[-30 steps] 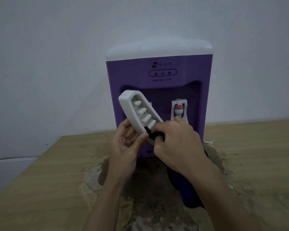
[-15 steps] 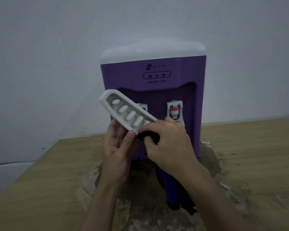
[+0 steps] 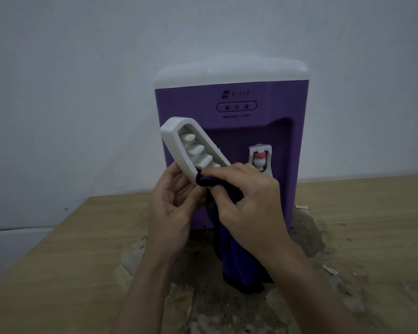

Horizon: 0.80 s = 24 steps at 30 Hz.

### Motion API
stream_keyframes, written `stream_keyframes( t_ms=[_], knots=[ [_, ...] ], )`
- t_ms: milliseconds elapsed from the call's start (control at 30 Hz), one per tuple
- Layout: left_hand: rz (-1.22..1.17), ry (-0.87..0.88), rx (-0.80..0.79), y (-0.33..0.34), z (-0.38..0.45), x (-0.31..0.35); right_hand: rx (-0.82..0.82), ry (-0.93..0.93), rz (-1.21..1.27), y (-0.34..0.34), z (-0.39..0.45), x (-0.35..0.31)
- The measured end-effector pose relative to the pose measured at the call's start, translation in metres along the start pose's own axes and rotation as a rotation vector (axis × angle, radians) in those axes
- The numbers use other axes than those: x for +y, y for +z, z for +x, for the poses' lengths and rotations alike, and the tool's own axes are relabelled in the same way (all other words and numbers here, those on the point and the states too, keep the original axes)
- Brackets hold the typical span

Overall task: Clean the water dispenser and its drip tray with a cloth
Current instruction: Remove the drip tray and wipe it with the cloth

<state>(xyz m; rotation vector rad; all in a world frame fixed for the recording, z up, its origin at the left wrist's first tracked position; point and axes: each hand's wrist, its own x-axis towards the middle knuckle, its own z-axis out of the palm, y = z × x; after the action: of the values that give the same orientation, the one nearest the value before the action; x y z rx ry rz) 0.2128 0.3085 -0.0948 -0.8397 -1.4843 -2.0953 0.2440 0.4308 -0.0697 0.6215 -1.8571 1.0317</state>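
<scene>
Since half a second ago the drip tray [image 3: 195, 147] has tipped steeper again, its free end swinging up toward the purple front of the water dispenser [image 3: 229, 131], and the dark cloth [image 3: 209, 182] has slid to the tray's lower end.

The left hand [image 3: 173, 208] holds the tray from below, fingers curled against its underside and thumb pressing up by the lower end. The right hand [image 3: 246, 201] is clamped on the cloth, fingers bunched round a fold of it and pushing that fold against the tray's rim; the rest of the cloth hangs down below the wrist toward the tabletop [image 3: 58, 273]. The tray is held in the air in front of the dispenser, which stands near the tabletop's back edge against the wall, a worn patch of surface around its base.

The tray looks like light, stiff moulded plastic (slotted on top, so the cloth can snag in the openings), probably a bit slippery if damp. A hold across its narrow width at the lower end, as now, seems sound; a grip nearer the middle would steady it better under hard rubbing. The cloth is soft and limp, best kept bunched.
</scene>
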Motion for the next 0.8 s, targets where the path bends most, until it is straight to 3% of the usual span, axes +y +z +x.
stream_keyframes(
  t_ms=[300, 433, 533, 633, 700, 800],
  knots=[
    [-0.088, -0.026, 0.187, -0.01, 0.002, 0.002, -0.192, 0.038, -0.304, -0.001, -0.006, 0.013],
    [-0.079, -0.013, 0.184, -0.013, 0.003, 0.003, -0.222, 0.114, -0.395, -0.008, -0.004, 0.022],
    [-0.06, -0.003, 0.208, -0.021, 0.004, 0.006, -0.139, 0.213, -0.388, -0.02, 0.002, 0.03],
    [-0.015, -0.029, 0.182, -0.03, 0.007, 0.009, 0.117, 0.271, -0.21, -0.033, 0.01, 0.028],
    [0.025, -0.039, 0.128, -0.027, 0.006, 0.008, 0.171, 0.192, -0.167, -0.032, 0.012, 0.023],
    [0.065, -0.042, 0.04, -0.017, 0.003, 0.004, 0.127, 0.045, -0.159, -0.019, 0.007, 0.016]
  ],
)
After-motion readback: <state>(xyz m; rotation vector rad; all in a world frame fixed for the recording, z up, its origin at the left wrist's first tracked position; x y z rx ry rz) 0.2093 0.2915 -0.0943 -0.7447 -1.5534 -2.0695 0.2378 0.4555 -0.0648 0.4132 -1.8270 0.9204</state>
